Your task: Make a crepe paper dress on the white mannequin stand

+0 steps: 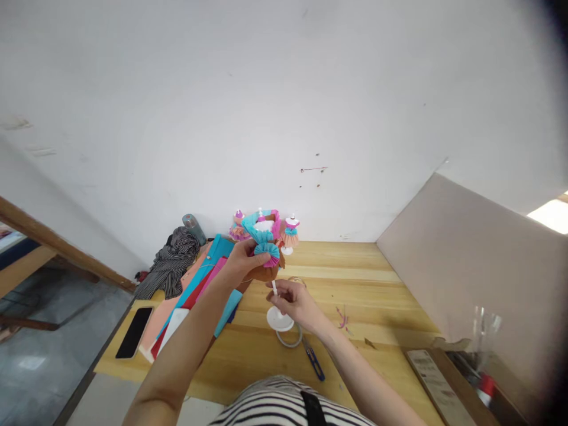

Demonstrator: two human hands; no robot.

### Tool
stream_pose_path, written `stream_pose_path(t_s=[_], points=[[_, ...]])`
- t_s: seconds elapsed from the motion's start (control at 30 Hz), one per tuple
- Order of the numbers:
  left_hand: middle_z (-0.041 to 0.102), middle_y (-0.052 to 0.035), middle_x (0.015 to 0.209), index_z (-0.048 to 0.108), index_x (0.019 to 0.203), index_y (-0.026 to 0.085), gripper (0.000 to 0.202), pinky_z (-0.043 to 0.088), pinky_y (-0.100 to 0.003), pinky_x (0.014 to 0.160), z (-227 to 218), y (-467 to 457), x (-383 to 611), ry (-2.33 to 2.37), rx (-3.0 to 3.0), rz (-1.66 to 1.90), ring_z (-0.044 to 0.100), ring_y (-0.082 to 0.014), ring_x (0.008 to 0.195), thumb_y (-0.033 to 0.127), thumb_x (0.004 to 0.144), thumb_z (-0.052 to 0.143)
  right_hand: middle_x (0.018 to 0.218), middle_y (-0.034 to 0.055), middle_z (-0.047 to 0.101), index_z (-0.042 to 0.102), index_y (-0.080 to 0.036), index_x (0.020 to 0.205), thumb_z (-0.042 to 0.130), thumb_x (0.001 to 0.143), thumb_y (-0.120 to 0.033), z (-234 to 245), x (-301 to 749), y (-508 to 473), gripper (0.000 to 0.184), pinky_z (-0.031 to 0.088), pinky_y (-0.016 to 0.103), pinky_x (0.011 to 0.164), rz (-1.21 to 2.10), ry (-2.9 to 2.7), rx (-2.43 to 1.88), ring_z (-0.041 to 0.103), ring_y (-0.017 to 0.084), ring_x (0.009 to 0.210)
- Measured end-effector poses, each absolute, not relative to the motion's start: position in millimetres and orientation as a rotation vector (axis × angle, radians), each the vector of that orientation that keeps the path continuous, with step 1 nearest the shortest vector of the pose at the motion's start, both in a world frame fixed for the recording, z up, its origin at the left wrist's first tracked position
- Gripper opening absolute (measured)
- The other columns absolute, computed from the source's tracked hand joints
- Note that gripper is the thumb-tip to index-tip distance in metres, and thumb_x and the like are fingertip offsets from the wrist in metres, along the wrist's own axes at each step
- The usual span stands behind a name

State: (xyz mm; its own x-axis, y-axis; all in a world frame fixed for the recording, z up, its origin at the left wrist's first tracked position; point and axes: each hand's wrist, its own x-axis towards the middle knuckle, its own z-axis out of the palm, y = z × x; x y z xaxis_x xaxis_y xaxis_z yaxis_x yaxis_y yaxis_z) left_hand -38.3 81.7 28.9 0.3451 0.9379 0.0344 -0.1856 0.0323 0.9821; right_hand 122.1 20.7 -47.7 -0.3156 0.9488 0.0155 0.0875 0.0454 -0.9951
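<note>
My left hand point(242, 258) is closed around a small craft dress of pleated blue and pink paper point(266, 241), held up above the wooden table point(355, 284). Just below and to the right, my right hand point(291, 300) pinches the thin white post of a round white stand point(279, 318), whose base rests on the table. The post's top is close under the dress. Two finished little paper dresses on stands point(290, 232) are at the back by the wall.
Sheets of blue, pink and red craft foam point(199, 284) lie left of my hands. A black phone point(134, 331) lies at the table's left edge. Blue thread snips point(313, 358) lie near the front. A striped cloth point(171, 266) and a beige board point(470, 260) flank the table.
</note>
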Motion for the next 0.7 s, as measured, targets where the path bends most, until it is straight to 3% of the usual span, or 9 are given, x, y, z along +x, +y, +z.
stream_pose_path(t_s=[0.1, 0.2, 0.37, 0.7], points=[[0.071, -0.0063, 0.08, 0.072, 0.087, 0.012, 0.036, 0.048, -0.029, 0.072, 30.6, 79.1, -38.1, 0.818, 1.213, 1.05, 0.063, -0.0171, 0.073, 0.035, 0.061, 0.084, 0.069, 0.0032, 0.063, 0.066, -0.015, 0.084, 0.063, 0.075, -0.04, -37.2, 129.7, 18.4, 0.026, 0.036, 0.024, 0.045, 1.205, -1.448, -1.188, 0.047, 0.01, 0.047], [0.071, -0.0066, 0.08, 0.073, 0.088, 0.013, 0.035, 0.048, -0.03, 0.071, 30.9, 76.1, -38.1, 0.815, 1.216, 1.037, 0.064, -0.0177, 0.073, 0.034, 0.061, 0.084, 0.058, -0.0009, 0.053, 0.064, -0.017, 0.08, 0.062, 0.076, -0.041, -12.4, 136.4, 15.3, 0.024, 0.036, 0.025, 0.047, 0.916, -1.289, -1.221, 0.043, 0.012, 0.05], [0.072, -0.0053, 0.083, 0.074, 0.09, 0.015, 0.034, 0.048, -0.028, 0.072, 31.4, 70.6, -34.6, 0.762, 1.237, 0.996, 0.064, -0.0164, 0.074, 0.032, 0.063, 0.083, 0.056, -0.0041, 0.047, 0.059, -0.019, 0.072, 0.063, 0.075, -0.029, 30.6, 135.3, 20.1, 0.011, 0.033, 0.023, 0.047, 0.674, -1.367, -1.101, 0.039, 0.01, 0.05], [0.072, -0.0067, 0.082, 0.074, 0.087, 0.012, 0.042, 0.047, -0.029, 0.071, 36.7, 65.9, -35.5, 0.795, 1.328, 0.874, 0.063, -0.0195, 0.075, 0.039, 0.057, 0.085, 0.048, -0.0035, 0.049, 0.053, -0.02, 0.061, 0.069, 0.067, -0.033, 31.0, 134.8, 38.0, 0.022, 0.033, 0.024, 0.043, 1.093, -1.317, -1.051, 0.044, 0.011, 0.043]])
